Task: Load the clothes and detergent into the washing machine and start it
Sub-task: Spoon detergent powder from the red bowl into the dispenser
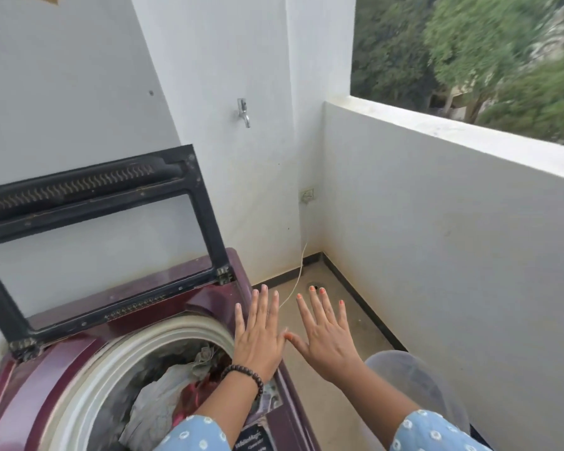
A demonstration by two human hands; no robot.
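A maroon top-loading washing machine fills the lower left, its dark-framed glass lid raised upright. Inside the white-rimmed drum lie clothes, grey and red pieces bundled together. My left hand is held flat with fingers spread above the machine's right edge, a dark bead bracelet on the wrist. My right hand hovers beside it over the floor, fingers also spread. Both hands hold nothing. No detergent is in view.
A metal tap sticks out of the white wall behind the machine. A wall socket with a white cord sits in the corner. A low balcony wall runs along the right. A translucent grey tub stands by my right arm.
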